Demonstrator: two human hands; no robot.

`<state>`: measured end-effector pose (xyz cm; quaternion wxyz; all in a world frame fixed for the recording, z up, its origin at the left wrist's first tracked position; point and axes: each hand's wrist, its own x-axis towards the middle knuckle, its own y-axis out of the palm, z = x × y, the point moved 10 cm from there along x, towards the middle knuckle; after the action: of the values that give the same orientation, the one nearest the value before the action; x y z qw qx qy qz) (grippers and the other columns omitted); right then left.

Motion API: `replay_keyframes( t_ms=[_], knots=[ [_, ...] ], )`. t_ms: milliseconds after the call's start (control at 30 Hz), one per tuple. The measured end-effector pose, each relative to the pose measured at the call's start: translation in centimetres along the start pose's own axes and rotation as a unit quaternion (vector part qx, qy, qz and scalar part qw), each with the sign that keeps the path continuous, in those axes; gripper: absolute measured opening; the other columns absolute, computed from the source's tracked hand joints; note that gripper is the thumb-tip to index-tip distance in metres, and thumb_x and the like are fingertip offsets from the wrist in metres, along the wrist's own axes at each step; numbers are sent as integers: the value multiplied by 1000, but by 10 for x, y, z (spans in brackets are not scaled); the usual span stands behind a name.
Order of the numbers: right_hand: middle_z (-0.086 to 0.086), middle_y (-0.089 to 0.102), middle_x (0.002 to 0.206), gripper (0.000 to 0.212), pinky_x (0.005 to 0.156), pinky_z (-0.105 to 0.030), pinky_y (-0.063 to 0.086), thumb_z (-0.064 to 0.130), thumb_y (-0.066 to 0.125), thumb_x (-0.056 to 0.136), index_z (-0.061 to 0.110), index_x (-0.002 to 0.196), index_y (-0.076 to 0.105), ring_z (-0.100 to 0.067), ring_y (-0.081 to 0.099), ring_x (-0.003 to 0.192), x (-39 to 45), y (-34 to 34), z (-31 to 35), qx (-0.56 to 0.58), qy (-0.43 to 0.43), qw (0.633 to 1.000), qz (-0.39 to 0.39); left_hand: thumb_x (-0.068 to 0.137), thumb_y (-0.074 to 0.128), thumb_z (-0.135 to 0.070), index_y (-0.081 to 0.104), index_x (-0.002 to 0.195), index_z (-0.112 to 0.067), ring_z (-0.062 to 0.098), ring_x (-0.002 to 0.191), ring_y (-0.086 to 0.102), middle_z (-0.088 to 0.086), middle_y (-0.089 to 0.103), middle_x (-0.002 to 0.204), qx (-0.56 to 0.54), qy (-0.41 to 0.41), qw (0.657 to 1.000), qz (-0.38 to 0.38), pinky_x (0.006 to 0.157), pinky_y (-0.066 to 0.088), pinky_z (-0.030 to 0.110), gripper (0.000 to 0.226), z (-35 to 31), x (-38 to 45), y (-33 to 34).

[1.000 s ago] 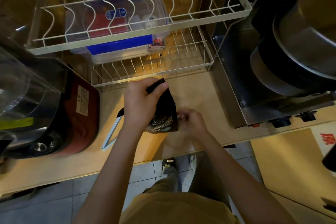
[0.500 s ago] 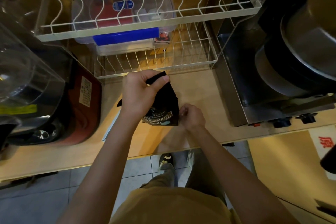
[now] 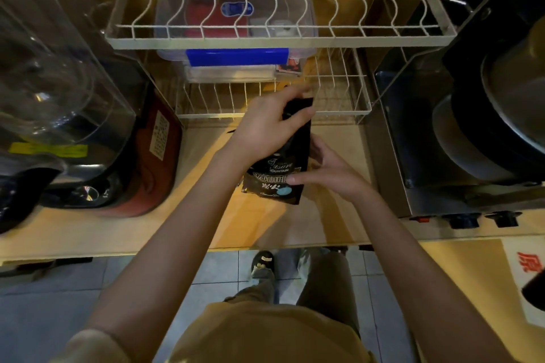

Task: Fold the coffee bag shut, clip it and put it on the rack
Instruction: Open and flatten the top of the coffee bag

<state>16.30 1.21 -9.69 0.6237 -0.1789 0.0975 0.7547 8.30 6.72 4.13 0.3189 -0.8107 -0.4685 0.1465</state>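
We've got the coffee bag [image 3: 283, 162] standing upright on the worktop [image 3: 333, 224], just in front of the rack [image 3: 339, 110]. Left hand [image 3: 265, 127] pinches its top closed so the fold holds; right hand [image 3: 330, 171] is open, fingers [image 3: 298, 179] flat against the front to steady it. No clip visible.

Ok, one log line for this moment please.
left hand: grips coffee bag top | right hand: steadies bag's lower side | clip: none seen | lower wire rack: bag not on it
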Motion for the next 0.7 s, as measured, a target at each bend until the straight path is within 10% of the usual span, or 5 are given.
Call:
replay_keyframes(
  t_ms=[200,433,700],
  knots=[
    [2,63,111,58,91,-28,49,7,80,61,18,112,55,-14,57,107,16,-12,7,-15,-8,998,-57,84,50,-11,62,94,-11,4,80,58,-2,62,90,-47,-47,934,-350,69,40,8,16,67,-80,-62],
    [8,63,100,43,78,-24,49,11,79,64,25,99,58,-9,59,96,24,-19,7,-8,13,997,-71,78,61,-6,64,99,-11,30,84,65,13,66,104,-95,-284,952,-68,76,53,40,21,188,-114,60],
    [3,64,104,39,80,-28,50,11,77,66,26,97,60,-17,59,103,27,-20,3,5,22,997,-72,74,70,-13,69,85,-5,28,79,65,17,71,90,-135,-313,933,-115,77,53,41,14,206,-115,63]
  ],
)
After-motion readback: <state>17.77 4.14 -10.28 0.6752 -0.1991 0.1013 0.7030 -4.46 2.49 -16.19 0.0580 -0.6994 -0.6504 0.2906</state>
